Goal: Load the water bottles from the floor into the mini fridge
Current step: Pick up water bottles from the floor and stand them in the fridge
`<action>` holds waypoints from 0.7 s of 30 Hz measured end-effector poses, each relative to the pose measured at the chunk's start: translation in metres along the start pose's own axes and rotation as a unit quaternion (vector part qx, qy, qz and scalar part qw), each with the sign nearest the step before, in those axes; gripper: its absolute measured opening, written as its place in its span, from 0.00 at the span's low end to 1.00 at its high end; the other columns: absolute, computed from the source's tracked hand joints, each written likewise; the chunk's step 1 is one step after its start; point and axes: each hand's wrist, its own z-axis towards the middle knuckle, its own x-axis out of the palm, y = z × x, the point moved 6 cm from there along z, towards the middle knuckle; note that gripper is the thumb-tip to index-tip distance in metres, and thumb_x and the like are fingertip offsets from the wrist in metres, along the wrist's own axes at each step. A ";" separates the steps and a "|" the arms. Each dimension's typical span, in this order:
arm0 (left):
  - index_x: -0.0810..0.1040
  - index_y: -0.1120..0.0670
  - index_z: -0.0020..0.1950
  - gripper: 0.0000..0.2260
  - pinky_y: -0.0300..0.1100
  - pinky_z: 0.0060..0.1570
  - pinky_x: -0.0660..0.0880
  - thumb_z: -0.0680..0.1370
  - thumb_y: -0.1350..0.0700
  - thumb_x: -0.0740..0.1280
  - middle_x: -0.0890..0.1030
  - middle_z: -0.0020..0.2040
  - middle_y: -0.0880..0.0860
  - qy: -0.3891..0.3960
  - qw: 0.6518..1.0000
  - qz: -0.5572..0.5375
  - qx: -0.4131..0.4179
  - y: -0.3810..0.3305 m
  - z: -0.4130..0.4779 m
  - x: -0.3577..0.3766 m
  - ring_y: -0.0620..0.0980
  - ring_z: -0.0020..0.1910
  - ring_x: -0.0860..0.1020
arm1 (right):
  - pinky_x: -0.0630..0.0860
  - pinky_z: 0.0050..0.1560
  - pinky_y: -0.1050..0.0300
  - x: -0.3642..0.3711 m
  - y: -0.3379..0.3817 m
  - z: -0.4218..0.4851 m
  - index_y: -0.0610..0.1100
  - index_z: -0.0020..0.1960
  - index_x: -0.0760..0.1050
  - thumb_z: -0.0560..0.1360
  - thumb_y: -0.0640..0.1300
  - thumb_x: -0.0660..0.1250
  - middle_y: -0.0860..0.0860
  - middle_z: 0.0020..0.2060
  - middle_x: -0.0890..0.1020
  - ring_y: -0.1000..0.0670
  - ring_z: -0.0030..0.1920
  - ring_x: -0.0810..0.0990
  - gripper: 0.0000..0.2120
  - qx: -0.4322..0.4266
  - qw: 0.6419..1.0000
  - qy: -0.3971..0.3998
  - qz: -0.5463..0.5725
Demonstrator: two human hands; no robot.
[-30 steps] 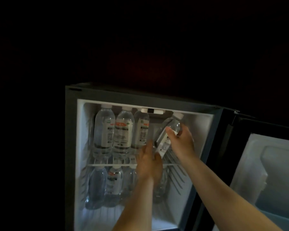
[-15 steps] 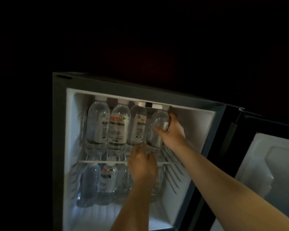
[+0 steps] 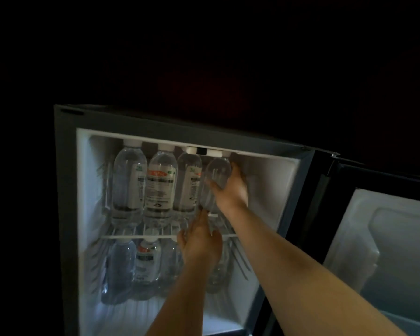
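Note:
The mini fridge [image 3: 66, 190] stands open and lit in a dark room. On its upper wire shelf [image 3: 136, 235] three clear water bottles [image 3: 159, 185] stand upright in a row. A fourth water bottle [image 3: 216, 175] stands upright at the right end of that row, and my right hand [image 3: 230, 190] is wrapped around its side. My left hand [image 3: 200, 241] touches the base of this bottle at the shelf's front edge. Several more bottles [image 3: 146, 260] stand on the lower level, partly hidden by my left arm.
The fridge door [image 3: 386, 238] hangs open to the right, its white inner liner showing. A gap remains on the upper shelf between the held bottle and the fridge's right wall [image 3: 272, 190]. Everything around the fridge is black.
The bottle went from tilted to upright on the upper shelf beside the third bottle. My right hand stayed on it, and my left hand moved under its base.

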 end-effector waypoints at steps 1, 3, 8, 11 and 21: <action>0.52 0.46 0.77 0.26 0.47 0.76 0.43 0.81 0.55 0.55 0.61 0.76 0.48 0.010 1.000 0.000 -0.003 0.000 -0.001 0.000 0.45 0.76 0.57 | 0.72 0.60 0.54 -0.001 0.001 -0.001 0.48 0.74 0.59 0.73 0.49 0.70 0.45 0.69 0.69 0.44 0.67 0.72 0.34 -0.003 1.000 0.011 0.009; 0.53 0.46 0.77 0.24 0.46 0.76 0.45 0.81 0.54 0.55 0.64 0.75 0.49 0.028 1.000 -0.014 -0.003 0.001 -0.002 -0.002 0.47 0.75 0.60 | 0.72 0.59 0.55 -0.003 0.001 -0.005 0.49 0.74 0.57 0.74 0.46 0.70 0.46 0.69 0.69 0.43 0.67 0.72 0.33 0.006 0.998 0.045 0.046; 0.66 0.48 0.72 0.18 0.47 0.66 0.68 0.82 0.53 0.56 0.76 0.65 0.57 0.053 0.992 -0.114 0.014 0.000 -0.011 -0.017 0.56 0.64 0.74 | 0.70 0.48 0.58 -0.019 -0.002 -0.028 0.47 0.71 0.60 0.77 0.45 0.64 0.44 0.63 0.74 0.43 0.61 0.76 0.25 0.019 0.995 0.075 0.056; 0.75 0.57 0.62 0.14 0.38 0.52 0.68 0.82 0.55 0.55 0.79 0.58 0.57 0.061 0.994 -0.080 0.042 -0.007 -0.021 -0.034 0.55 0.60 0.76 | 0.69 0.50 0.59 -0.026 -0.007 -0.040 0.43 0.65 0.70 0.79 0.47 0.62 0.45 0.59 0.77 0.45 0.59 0.76 0.17 0.022 0.993 0.111 0.016; 0.78 0.57 0.55 0.14 0.51 0.62 0.73 0.81 0.50 0.58 0.80 0.55 0.59 0.210 0.976 0.050 0.004 -0.012 -0.061 -0.055 0.56 0.54 0.79 | 0.77 0.36 0.62 -0.069 -0.007 -0.103 0.40 0.50 0.78 0.78 0.43 0.62 0.47 0.35 0.79 0.54 0.33 0.77 0.08 0.052 0.950 0.301 -0.066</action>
